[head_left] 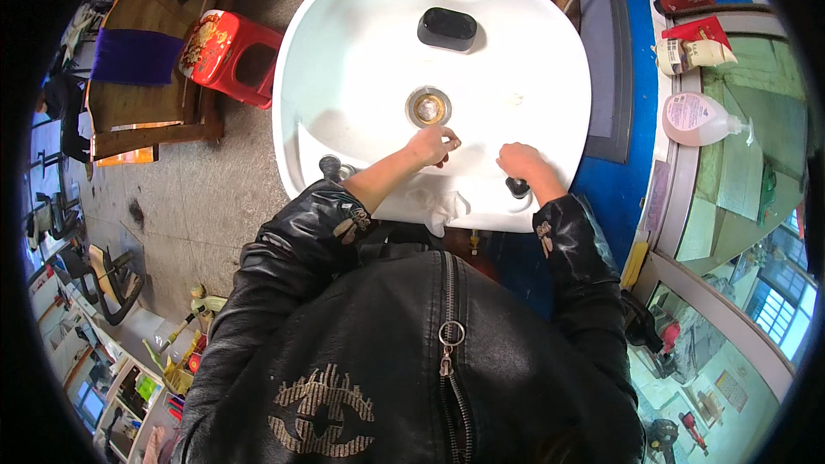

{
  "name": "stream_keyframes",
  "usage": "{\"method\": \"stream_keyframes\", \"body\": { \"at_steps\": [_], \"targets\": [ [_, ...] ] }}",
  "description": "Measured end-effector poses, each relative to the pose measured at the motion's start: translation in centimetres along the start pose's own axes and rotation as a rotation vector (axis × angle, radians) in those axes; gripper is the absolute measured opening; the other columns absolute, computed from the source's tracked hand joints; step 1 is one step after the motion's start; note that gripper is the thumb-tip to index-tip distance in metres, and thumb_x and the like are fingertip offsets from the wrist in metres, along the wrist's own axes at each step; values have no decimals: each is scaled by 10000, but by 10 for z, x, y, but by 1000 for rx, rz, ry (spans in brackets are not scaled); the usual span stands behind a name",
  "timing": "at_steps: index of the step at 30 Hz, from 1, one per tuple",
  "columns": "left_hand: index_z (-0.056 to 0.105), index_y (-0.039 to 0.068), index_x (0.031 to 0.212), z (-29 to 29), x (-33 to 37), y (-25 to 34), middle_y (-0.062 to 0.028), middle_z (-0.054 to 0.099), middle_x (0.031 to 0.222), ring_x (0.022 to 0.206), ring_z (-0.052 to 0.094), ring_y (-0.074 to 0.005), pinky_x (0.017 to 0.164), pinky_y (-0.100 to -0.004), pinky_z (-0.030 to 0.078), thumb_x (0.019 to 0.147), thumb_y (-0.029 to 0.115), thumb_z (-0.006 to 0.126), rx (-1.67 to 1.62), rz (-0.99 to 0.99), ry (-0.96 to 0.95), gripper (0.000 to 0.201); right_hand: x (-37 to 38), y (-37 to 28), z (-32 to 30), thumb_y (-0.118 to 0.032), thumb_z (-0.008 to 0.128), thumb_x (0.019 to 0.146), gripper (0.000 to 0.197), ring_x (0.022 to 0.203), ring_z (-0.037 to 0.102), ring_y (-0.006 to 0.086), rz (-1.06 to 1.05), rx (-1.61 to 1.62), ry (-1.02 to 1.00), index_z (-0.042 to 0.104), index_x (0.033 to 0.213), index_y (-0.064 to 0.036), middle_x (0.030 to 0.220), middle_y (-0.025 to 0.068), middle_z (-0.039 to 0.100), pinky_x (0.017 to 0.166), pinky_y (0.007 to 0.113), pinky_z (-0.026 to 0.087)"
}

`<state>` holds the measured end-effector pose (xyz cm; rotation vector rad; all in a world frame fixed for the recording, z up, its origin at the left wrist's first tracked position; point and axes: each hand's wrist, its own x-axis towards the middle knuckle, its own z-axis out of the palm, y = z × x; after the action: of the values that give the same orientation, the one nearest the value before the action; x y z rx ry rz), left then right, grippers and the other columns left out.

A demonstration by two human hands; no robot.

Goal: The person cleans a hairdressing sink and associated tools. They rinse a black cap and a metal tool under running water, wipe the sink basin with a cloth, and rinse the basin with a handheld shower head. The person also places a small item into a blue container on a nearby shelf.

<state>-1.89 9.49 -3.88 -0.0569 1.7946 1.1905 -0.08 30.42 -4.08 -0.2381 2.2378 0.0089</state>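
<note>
White basin (361, 60): in front of you, wide and curved, with its near rim close to your body; your two hands are over its near half.
Drain (429, 108): round, metal-ringed, brownish inside, set near the middle of the basin.
Left hand (432, 148): just on your side of the drain, reaching in from the left; the fingers are bent inward, with the tips turned down.
Left grip: curled; whether it pinches anything small, you cannot tell from this view.
Right hand (526, 161): over the near right part of the basin, well apart from the left one, knuckles up.
Right grip: drawn into a loose fist; its inner side is hidden, so cannot tell if it holds anything.
Right knob (517, 187): black, just beside your right hand on the near side; contact unclear.
Left knob (330, 167): black, beside your left forearm.
White cloth (443, 210): crumpled, on the near rim between your forearms.
Black block (447, 27): oblong with rounded ends, on the far part of the basin, beyond the drain.
Red stool (225, 60): just beside the basin's left edge, patterned.
Pump bottle (690, 119): to the right, with pinkish contents.
</note>
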Motion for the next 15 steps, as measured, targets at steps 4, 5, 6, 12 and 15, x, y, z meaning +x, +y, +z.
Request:
{"method": "stream_keyframes", "body": {
  "at_steps": [4,5,6,12,15],
  "targets": [
    [539,-12,1043,-23,-11,19,-35,524,629,562,492,-91,555,-233,431,886,222,457,-260,262,285,293,1,-17,5,-232,472,810,253,834,566,321,-151,-1,8,592,903,-29,860,160,602,753,402,444],
    [527,-23,1072,-31,-13,24,-28,522,646,589,484,-86,578,-225,421,891,219,447,-368,349,369,313,-1,-32,3,-240,473,816,258,853,559,319,-214,-3,15,583,932,-38,879,156,598,767,401,439],
    [505,-41,1107,-44,-17,27,-20,526,697,646,481,-89,630,-220,410,889,198,447,-433,366,411,328,-7,-46,4,-254,495,804,273,885,549,312,-275,55,90,574,978,-59,928,158,584,769,396,439],
    [515,-28,1024,-104,-70,25,-85,576,869,879,562,-166,802,-262,416,863,147,497,-547,563,631,238,-60,-103,23,-284,625,711,370,1065,409,297,-576,246,397,558,1030,-109,1154,129,448,825,433,385],
    [511,-38,1009,-109,-100,13,-104,578,919,909,565,-176,823,-277,416,864,139,495,-411,530,725,230,-62,-92,34,-261,612,729,289,1119,369,284,-605,276,393,590,975,-110,1207,102,416,853,436,355]
  ]
}}
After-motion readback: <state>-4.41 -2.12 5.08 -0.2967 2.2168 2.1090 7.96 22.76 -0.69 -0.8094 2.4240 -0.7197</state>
